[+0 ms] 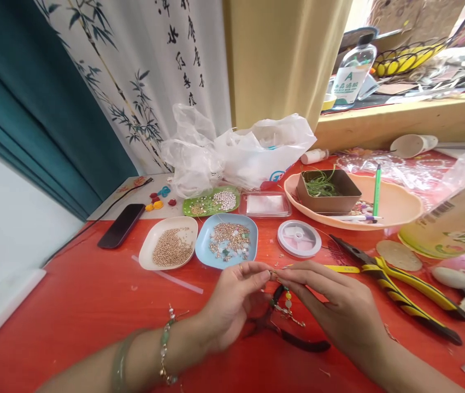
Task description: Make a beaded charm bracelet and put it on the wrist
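My left hand (236, 297) and my right hand (330, 297) meet at the fingertips over the red table, both closed in a pinch. Between them is one end of a beaded bracelet (288, 300); its yellow, green and pale beads and a gold chain hang below my right fingers. Underneath lie small black-handled pliers (298, 341), partly hidden by my hands. Just beyond are a blue dish (199, 248) of mixed gold and coloured beads, a cream dish (145, 248) of gold beads, and a clear spool (299, 238). My left wrist wears a bangle and a beaded bracelet.
Large yellow-black pliers (412, 295) lie to the right, near a plastic pouch (461, 207). Behind are a peach tray (400, 207) with a brown box (328, 202) of green cord, a green bead tray (187, 204) and plastic bags (265, 153). A phone (121, 225) lies left.
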Demonstrator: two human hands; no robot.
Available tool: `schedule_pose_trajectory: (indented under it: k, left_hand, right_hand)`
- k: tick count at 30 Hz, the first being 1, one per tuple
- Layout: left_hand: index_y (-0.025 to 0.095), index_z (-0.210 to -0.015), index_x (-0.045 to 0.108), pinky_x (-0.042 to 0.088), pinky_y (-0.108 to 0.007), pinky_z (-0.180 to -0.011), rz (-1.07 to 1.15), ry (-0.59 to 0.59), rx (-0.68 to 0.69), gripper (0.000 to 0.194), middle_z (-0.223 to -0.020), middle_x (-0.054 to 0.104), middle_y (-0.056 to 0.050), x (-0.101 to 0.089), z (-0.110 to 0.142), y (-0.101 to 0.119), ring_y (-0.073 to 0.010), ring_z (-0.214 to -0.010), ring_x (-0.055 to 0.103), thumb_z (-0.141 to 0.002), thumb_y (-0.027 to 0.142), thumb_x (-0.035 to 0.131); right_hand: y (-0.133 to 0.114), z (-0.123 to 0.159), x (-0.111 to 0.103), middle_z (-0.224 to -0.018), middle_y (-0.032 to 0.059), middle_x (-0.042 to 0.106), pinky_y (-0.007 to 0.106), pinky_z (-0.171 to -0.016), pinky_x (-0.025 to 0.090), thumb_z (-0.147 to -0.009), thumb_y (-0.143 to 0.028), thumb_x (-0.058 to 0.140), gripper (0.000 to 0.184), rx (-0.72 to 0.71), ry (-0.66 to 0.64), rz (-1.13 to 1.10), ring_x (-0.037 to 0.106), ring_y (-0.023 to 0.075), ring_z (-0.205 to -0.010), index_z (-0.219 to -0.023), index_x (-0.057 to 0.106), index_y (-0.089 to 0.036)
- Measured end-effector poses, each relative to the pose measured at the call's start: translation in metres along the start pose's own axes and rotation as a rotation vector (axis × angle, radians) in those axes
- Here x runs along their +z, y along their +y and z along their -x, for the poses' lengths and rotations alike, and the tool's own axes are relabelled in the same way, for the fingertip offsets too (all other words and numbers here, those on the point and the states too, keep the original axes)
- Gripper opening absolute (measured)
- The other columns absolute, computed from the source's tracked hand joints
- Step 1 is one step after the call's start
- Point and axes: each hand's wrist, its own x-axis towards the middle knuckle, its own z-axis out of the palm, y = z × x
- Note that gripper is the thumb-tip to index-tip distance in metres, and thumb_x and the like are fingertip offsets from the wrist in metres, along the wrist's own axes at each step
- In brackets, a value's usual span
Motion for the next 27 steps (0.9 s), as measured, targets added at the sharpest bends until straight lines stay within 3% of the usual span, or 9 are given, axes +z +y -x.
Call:
schedule_pose_trajectory:
  k: [7, 21, 27]
  left_hand:
    - [0.011, -0.072, 0.059, 0.044, -0.016, -0.051, 0.018, -0.016, -0.071, 0.019, -0.064, 0.059, 0.002, -0.0006, 0.0015, -0.0013, -0.0039, -0.049, 0.054, -0.062, 0.017, 0.074]
    - [0.012, -0.073, 0.057, 0.042, -0.018, -0.050, -0.003, 0.004, -0.103, 0.025, -0.061, 0.057, 0.003, -0.0011, 0.0001, -0.0008, -0.0043, -0.048, 0.053, -0.058, 0.018, 0.076]
    - [0.012, -0.068, 0.059, 0.042, -0.019, -0.054, -0.069, -0.022, -0.095, 0.023, -0.065, 0.057, 0.003, -0.0006, 0.0009, 0.0011, -0.0043, -0.052, 0.052, -0.056, 0.021, 0.077]
  right_hand:
    - [-0.0054, -0.0011, -0.0021, -0.066, 0.0029, 0.068, 0.023, -0.054, 0.054, -0.079, -0.013, 0.050, 0.015, 0.046, -0.020, 0.028, 0.063, 0.0128, -0.057, -0.074, 0.062, -0.020]
    - [-0.0040, 0.0008, 0.0004, -0.065, 0.0033, 0.066, 0.022, -0.053, 0.052, -0.078, -0.011, 0.053, 0.012, 0.020, -0.003, 0.022, 0.062, 0.0127, -0.056, -0.075, 0.061, -0.019]
    - [-0.0021, -0.0032, -0.0010, -0.063, 0.0002, 0.063, 0.021, -0.053, 0.050, -0.075, -0.011, 0.057, 0.010, 0.136, -0.099, -0.218, 0.060, 0.0112, -0.056, -0.070, 0.059, -0.020]
